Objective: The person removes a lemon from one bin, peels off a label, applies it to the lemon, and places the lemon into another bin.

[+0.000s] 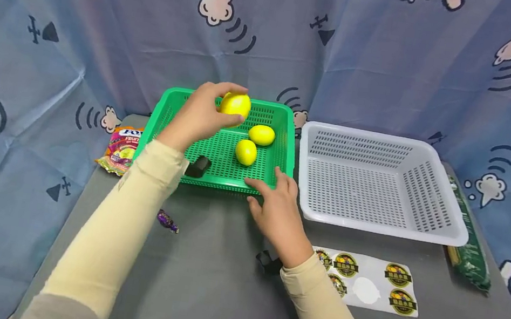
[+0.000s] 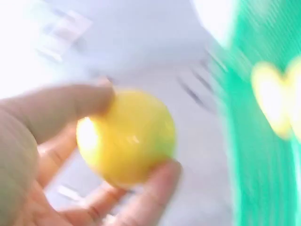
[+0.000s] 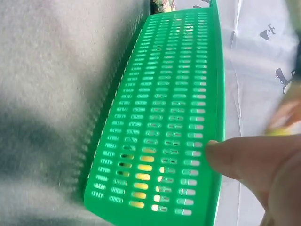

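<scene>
In the head view, my left hand (image 1: 200, 113) pinches a yellow lemon (image 1: 235, 105) between thumb and fingers above the green basket (image 1: 213, 182). The left wrist view shows the same lemon (image 2: 129, 136) up close, blurred, held by the fingertips. Two more lemons lie inside the basket: one lemon (image 1: 261, 135) towards the back, another lemon (image 1: 246, 152) nearer the front. My right hand (image 1: 279, 214) is at the basket's near right side, fingers spread. A digit of it touches the green rim (image 3: 217, 117) in the right wrist view.
Right of the green basket stands a white basket (image 1: 354, 190). A Fox's candy bag (image 1: 123, 149) is at the left, a green packet (image 1: 470, 255) at the far right. A wrapped purple candy (image 1: 168, 221) and a sticker sheet (image 1: 366, 290) lie on the grey table (image 1: 199, 282).
</scene>
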The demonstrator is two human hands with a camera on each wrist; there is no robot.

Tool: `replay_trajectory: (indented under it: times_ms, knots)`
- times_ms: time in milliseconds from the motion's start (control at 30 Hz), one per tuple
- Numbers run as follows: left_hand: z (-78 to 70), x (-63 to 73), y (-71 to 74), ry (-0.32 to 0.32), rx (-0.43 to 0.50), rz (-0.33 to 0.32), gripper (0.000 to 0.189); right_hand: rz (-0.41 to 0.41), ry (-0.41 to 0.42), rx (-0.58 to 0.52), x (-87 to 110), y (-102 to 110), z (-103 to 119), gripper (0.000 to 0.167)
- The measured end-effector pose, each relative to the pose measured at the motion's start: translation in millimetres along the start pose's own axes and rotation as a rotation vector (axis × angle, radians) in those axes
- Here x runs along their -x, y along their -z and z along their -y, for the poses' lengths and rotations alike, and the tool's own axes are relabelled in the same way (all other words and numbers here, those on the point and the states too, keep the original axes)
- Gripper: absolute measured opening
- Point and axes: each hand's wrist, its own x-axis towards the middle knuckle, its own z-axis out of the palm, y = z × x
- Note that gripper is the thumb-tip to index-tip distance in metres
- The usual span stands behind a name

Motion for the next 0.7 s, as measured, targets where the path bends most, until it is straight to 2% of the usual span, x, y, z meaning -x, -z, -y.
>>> replay_trajectory:
  times_ms: [67,133,233,300,400,467,567,633,700]
  knots:
    - [-18.4,40.4,-10.6,-0.011,0.054,-0.052,0.054,0.04,0.001,-0.006,0.2,2,-3,0.041]
    - [-25.0,79.2,-27.8,0.006,0.095,-0.08,0.055,0.063,0.0,-0.009,0.2,4,-6,0.043]
    - [-13.5,125.2,-66.6,0.081,0.079,-0.122,0.056,0.07,0.002,-0.007,0.6,4,-8,0.045]
    - [3.2,144.5,-97.0,0.127,0.044,-0.135,0.056,0.062,0.005,-0.005,0.7,5,-8,0.046]
    - [31.1,160.0,-139.1,0.166,-0.008,-0.137,0.055,0.055,0.011,-0.004,0.8,6,-8,0.047]
    - [44.2,164.9,-156.1,0.152,-0.024,-0.142,0.055,0.068,0.012,-0.022,0.5,7,-9,0.047]
    - [50.8,168.0,-163.8,0.116,-0.066,-0.165,0.056,0.089,0.003,-0.107,1.3,15,-11,0.046]
    - [46.6,169.3,-162.6,0.085,-0.141,-0.204,0.056,0.074,-0.029,-0.186,7.7,26,-16,0.046]
    - [38.3,169.9,-164.8,0.044,-0.23,-0.276,0.052,0.024,-0.065,-0.267,22.0,41,-24,0.045]
